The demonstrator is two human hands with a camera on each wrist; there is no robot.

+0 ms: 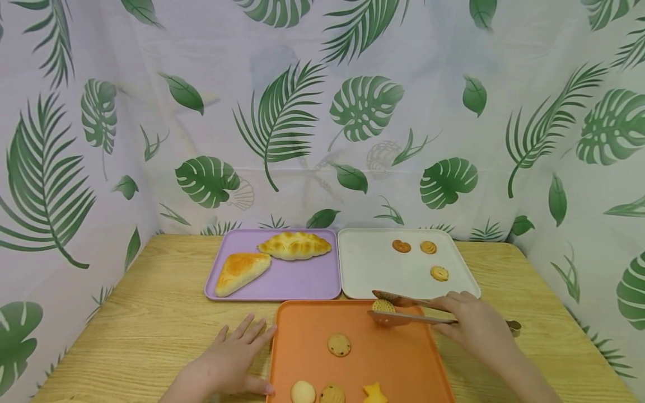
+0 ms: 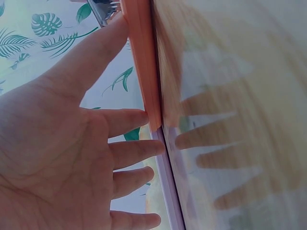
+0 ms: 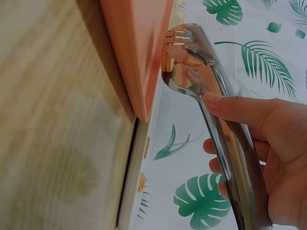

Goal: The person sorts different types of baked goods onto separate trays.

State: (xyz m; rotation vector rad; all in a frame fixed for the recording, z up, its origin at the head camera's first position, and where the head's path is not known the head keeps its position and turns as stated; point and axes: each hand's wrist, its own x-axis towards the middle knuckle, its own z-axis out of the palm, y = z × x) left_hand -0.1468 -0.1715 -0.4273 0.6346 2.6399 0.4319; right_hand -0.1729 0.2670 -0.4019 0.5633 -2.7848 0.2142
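Note:
My right hand [image 1: 476, 324] grips metal tongs [image 1: 420, 319] over the far right part of an orange tray [image 1: 312, 319]. Between the tong tips sits a round, dimpled biscuit [image 1: 383, 305]; in the right wrist view the tongs [image 3: 218, 120] have a slotted end and a spoon-like one. At the orange tray's left edge, my left hand [image 1: 227, 358] is spread, its thumb and index fingertip right at the rim. A speckled cookie [image 1: 339, 345] lies mid-tray. Nearer me are a pale round cookie [image 1: 303, 392], another speckled cookie [image 1: 332, 394] and a yellow star-shaped piece [image 1: 375, 393].
Behind the orange tray, a white tray [image 1: 368, 268] bears a pretzel-shaped biscuit [image 1: 401, 246], a swirled one [image 1: 428, 247] and a ring-like one [image 1: 439, 273]. Left of it, a purple tray [image 1: 302, 280] holds a triangular bread [image 1: 242, 273] and a long loaf [image 1: 294, 246]. Leaf-print cloth [image 1: 302, 212] surrounds the wooden table [image 1: 151, 313].

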